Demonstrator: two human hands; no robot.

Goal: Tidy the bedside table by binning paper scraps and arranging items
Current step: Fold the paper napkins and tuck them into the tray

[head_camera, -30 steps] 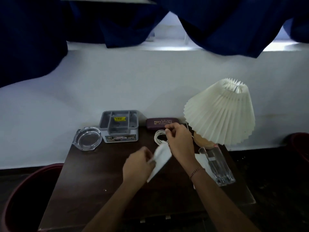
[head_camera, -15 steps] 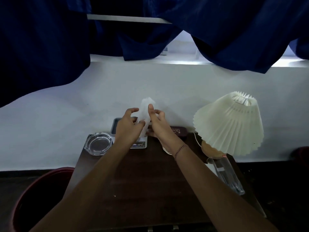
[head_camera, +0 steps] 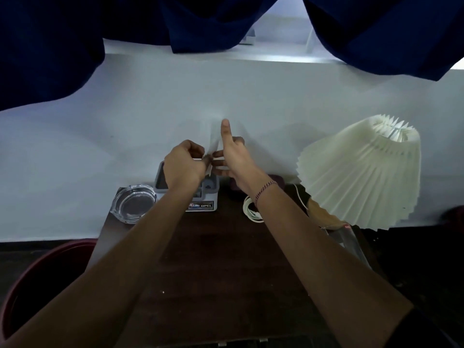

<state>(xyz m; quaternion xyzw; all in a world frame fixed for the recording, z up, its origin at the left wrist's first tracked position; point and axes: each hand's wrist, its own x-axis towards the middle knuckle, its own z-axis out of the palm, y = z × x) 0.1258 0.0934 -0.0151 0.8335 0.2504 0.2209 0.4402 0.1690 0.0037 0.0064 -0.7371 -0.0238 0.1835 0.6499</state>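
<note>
Paper scrap: a white paper scrap [head_camera: 215,144] is held up in the air between both hands, above the back edge of the counter [head_camera: 221,259] and in front of the pale wall; its upper part blends into the wall and is hard to trace.
Left hand: the left hand [head_camera: 184,165] is curled, fingers pinching the lower left edge of the scrap.
Right hand: the right hand [head_camera: 232,156] grips the scrap's right side, thumb raised straight up along the paper, fingers folded toward the left hand; a thin bracelet [head_camera: 265,190] sits on the wrist.
Hands together: fingertips nearly meet, the paper caught between them.
Organizer: a grey desk organizer [head_camera: 208,194] with an "OPEL" label stands at the counter's back edge, directly below the hands and partly hidden by the left forearm.
Ashtray: a clear glass ashtray [head_camera: 134,203] lies at the back left corner, just beside the organizer.
Cable: a coiled white cable [head_camera: 251,209] lies right of the organizer, under the right wrist.
Lamp: a pleated cream lamp [head_camera: 364,172] leans at the right.
Bin: a dark red bin [head_camera: 42,267] stands on the floor left of the counter, well below the scrap.
</note>
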